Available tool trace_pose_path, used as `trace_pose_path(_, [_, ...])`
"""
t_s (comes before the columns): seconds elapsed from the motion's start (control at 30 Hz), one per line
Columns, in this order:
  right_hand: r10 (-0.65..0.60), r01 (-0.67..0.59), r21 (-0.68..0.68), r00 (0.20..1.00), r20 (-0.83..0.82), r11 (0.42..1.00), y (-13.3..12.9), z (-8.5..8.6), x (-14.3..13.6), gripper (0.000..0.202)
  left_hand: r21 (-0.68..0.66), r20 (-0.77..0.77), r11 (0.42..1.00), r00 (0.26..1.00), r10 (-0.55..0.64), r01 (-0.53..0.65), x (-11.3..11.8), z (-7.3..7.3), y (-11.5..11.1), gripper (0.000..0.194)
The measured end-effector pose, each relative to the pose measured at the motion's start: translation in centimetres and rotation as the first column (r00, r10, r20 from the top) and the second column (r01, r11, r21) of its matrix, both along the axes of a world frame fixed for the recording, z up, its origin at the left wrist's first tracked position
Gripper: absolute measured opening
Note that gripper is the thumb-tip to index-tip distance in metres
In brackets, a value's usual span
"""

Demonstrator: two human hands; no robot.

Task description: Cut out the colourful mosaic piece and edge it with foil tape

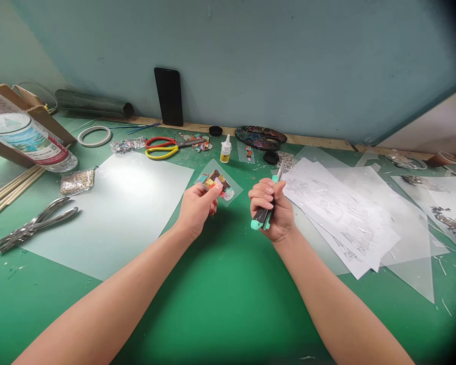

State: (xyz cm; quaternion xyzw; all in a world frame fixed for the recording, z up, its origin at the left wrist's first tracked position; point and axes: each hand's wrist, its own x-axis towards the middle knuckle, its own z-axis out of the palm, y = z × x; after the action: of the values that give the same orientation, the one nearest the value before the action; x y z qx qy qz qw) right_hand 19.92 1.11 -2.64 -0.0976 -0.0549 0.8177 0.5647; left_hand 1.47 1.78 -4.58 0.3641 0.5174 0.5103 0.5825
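My left hand (198,207) pinches a small colourful picture piece (222,185) between thumb and fingers. Clear plastic film shows around and behind that piece. In my right fist (276,205) is a black and mint-green utility knife (266,213), held upright with its metal tip pointing up. The two hands are apart, above the green table. Just beyond them stands a small glue bottle (225,151) with a white nozzle and yellow label. Scissors (161,148) with red and yellow handles lie behind my left hand.
At left are a hole punch plier (34,225), wooden sticks (13,190), a large plastic bottle (26,134) and a frosted sheet (110,218). Printed line drawings (338,210) lie at right. A black phone (168,96) leans on the wall.
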Motion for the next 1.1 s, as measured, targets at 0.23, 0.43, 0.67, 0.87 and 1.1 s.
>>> trace_pose_path(0.23, [-0.022,0.022,0.010,0.998,0.053,1.000,0.00,0.27,-0.12,0.048,-0.001,-0.006,1.000,1.000,-0.002,0.002,0.02,0.11,-0.03,0.035])
trace_pose_path(0.43, [-0.053,0.050,0.031,0.992,0.113,0.998,0.06,0.29,-0.08,0.049,-0.001,-0.013,1.000,1.000,0.000,0.000,0.01,0.05,-0.03,0.035])
trace_pose_path(0.67, [-0.028,0.028,0.001,0.995,0.093,1.000,0.18,0.31,0.00,0.050,0.004,-0.010,1.000,1.000,-0.001,0.001,0.04,0.02,-0.03,0.034])
trace_pose_path(0.87, [-0.041,0.037,0.034,0.988,0.146,0.999,0.05,0.17,0.17,0.042,-0.005,-0.012,1.000,1.000,0.003,-0.003,0.03,0.02,-0.05,0.035])
trace_pose_path(1.1, [-0.096,0.066,0.087,0.910,0.402,0.994,-0.30,0.25,-0.02,0.030,0.009,0.032,1.000,0.999,0.000,-0.001,-0.05,-0.18,-0.03,0.035])
